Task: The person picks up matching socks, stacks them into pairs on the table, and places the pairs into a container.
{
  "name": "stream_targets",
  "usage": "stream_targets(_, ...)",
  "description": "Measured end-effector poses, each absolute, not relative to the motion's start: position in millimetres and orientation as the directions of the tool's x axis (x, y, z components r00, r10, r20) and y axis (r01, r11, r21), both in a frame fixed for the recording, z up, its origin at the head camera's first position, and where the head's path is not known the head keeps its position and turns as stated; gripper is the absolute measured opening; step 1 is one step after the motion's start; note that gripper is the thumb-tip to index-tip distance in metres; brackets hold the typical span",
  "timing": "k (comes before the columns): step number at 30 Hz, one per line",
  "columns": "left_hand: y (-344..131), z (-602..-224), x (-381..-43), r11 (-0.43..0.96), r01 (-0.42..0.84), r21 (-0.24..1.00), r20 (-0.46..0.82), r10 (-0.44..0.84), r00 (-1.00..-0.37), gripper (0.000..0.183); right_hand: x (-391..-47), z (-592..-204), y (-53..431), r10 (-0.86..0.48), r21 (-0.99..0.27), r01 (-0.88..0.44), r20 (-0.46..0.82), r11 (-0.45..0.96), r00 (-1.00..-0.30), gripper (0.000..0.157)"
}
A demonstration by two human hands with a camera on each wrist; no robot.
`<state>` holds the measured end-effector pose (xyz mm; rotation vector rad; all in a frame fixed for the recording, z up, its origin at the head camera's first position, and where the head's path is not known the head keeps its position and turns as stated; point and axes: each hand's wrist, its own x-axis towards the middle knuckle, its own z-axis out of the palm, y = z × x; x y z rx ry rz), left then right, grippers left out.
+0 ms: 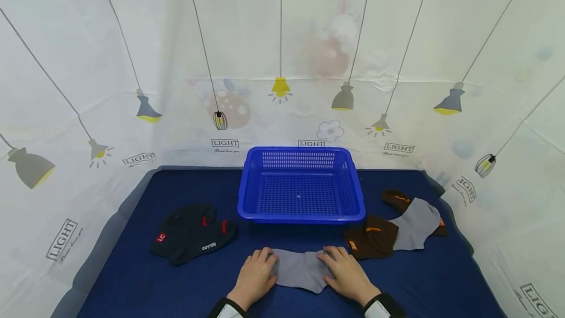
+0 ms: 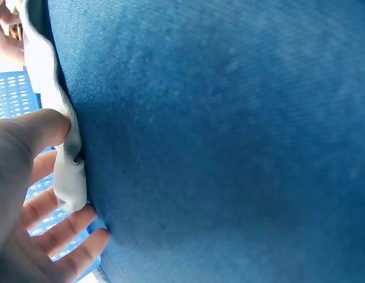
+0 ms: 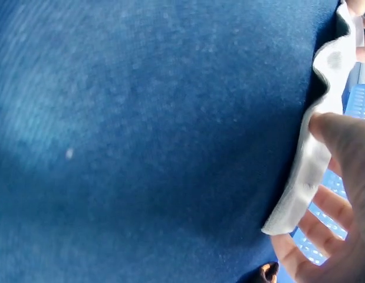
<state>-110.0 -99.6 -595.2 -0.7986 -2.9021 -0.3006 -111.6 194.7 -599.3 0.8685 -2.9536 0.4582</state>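
Blue cloth [image 1: 132, 288], sock [image 1: 297, 270] (fingers [image 1: 264, 254] at ends)

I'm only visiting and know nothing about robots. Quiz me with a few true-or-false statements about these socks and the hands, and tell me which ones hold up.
1. The left hand and the right hand both touch a gray sock. True.
2. The blue basket stands beyond the hands. True.
3. That gray sock lies inside the basket. False: it lies outside, on the near side.
4. The black socks lie left of the basket. True.
5. The black socks show the word WOOL. False: they show COTTON.
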Motion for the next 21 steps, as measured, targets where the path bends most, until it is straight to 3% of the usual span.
stream_targets(6,-98.2,-595.6,-111.3,0.829,0.539,0.148,0.2,0.508,-0.838,0.032,-111.0,-601.9,192.6,-0.516,-0.273,-0.549,0.185,0.79,-0.836,0.03)
stream_targets(13,-99.4,-595.3,-112.3,0.821,0.56,0.112,0.246,0.524,-0.816,0.024,-110.5,-603.9,190.4,-0.537,-0.267,-0.579,0.218,0.77,-0.815,0.029)
stream_targets(21,-108.4,-583.6,-121.1,0.816,0.576,0.042,0.366,0.524,-0.769,0.029,-134.3,-641.1,196.4,-0.546,-0.249,-0.692,0.461,0.677,-0.7,0.023)
